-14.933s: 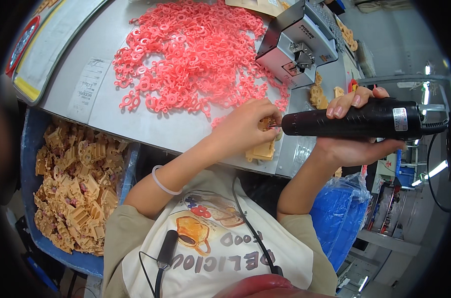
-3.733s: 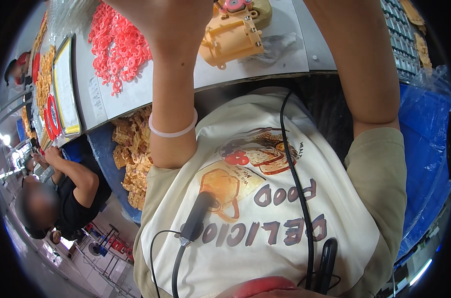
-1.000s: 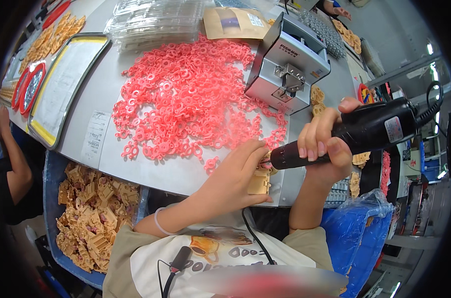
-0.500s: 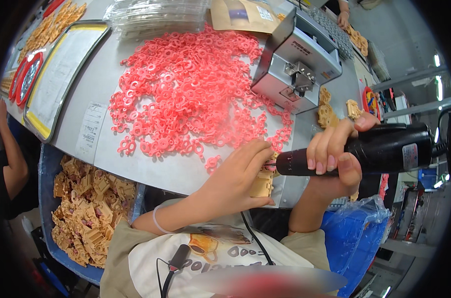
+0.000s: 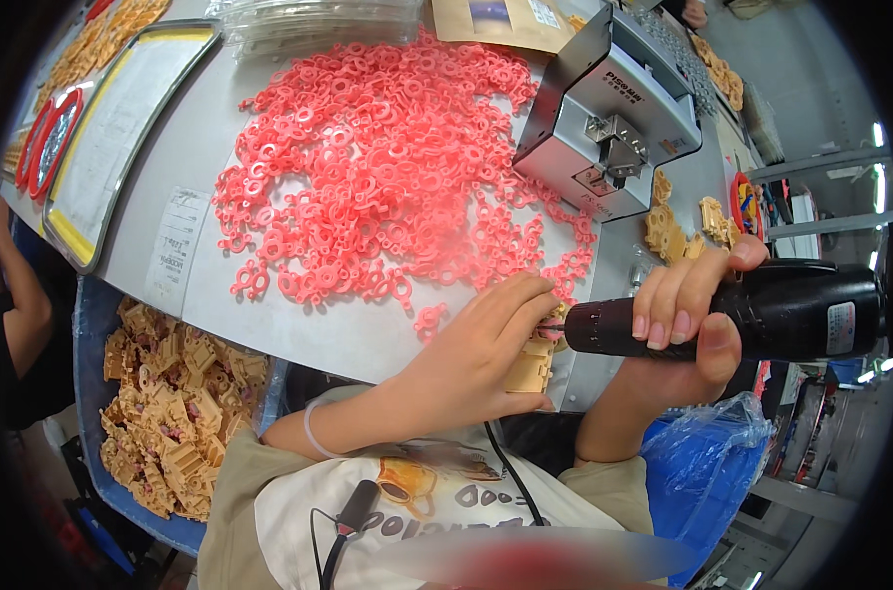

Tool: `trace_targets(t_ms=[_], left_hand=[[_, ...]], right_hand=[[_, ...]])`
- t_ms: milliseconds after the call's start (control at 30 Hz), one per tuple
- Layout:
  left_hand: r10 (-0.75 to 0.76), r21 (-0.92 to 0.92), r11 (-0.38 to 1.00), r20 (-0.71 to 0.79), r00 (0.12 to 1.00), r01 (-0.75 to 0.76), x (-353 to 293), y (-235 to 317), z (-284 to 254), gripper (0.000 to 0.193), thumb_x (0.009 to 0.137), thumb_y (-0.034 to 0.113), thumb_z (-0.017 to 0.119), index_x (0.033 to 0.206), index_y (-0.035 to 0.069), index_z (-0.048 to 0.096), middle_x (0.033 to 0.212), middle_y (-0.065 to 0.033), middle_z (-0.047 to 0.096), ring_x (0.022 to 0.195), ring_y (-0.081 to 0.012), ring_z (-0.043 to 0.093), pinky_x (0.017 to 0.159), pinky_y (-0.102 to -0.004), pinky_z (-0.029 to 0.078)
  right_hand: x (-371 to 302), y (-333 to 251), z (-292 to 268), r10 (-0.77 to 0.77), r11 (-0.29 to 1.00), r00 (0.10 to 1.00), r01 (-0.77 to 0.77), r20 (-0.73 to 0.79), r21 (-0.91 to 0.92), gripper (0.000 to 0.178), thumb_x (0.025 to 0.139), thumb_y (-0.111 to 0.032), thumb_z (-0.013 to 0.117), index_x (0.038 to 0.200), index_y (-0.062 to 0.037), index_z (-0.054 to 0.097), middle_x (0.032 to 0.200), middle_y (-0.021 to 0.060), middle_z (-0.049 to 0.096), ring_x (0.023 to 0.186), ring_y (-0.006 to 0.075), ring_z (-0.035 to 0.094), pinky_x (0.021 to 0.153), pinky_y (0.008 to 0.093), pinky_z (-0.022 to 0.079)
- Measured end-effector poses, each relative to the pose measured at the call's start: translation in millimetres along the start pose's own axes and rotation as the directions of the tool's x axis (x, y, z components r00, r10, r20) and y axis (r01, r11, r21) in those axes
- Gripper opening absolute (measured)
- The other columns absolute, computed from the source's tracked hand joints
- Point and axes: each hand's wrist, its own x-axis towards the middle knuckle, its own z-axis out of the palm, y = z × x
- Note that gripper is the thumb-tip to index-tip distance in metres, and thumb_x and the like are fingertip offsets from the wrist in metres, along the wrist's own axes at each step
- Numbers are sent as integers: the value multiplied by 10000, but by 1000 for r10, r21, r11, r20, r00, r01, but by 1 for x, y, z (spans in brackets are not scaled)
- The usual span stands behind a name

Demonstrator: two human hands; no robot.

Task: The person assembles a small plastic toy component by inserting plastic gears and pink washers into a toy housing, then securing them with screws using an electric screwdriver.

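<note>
My left hand is closed around a tan plastic part at the table's front edge, its fingers covering much of the part. In my right hand is a black electric screwdriver, lying almost level with its tip pointing left. The thin bit meets the upper end of the tan part, close by my left fingertips; whether it sits on a screw is too small to tell. Just beyond my left hand spreads a heap of small pink ringed plastic pieces.
A silver box-shaped machine stands behind my right hand, with tan parts beside it. A blue bin of tan parts is at lower left, another blue bin at lower right. A yellow-edged tray lies far left; another person's arm shows nearby.
The tan part and the screwdriver stay together in my hands, shifted slightly to the right in the picture. The table things have shifted a little as the view moved.
</note>
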Motion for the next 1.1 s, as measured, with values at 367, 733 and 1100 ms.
trace_targets(t_ms=[367,733,1100], left_hand=[[20,-38,999,-5,1000,-21,0,-4,0,921,597,181,904,1353,-34,424,1377,-239,447,1316,-432,448,1097,-490,399],[20,-15,1000,-23,1000,-20,-3,-5,-4,903,588,164,896,1335,-43,435,1352,-231,461,1287,-422,470,1083,-472,413],[23,-71,997,-54,998,-27,1,-5,0,910,543,133,902,1312,-42,450,1328,-214,478,1259,-415,485,1053,-472,428]], right_hand=[[-7,15,13,-65,988,997,60,-33,-142,550,950,-89,594,1412,0,308,709,71,510,539,162,508,527,304,492],[-1,7,-4,-65,993,988,79,142,-92,666,892,-281,778,1365,-28,384,787,71,545,554,182,549,547,302,505],[-13,2,-23,-32,999,998,31,-46,-19,161,747,-321,741,739,-182,660,587,-80,561,538,53,498,756,205,384]])
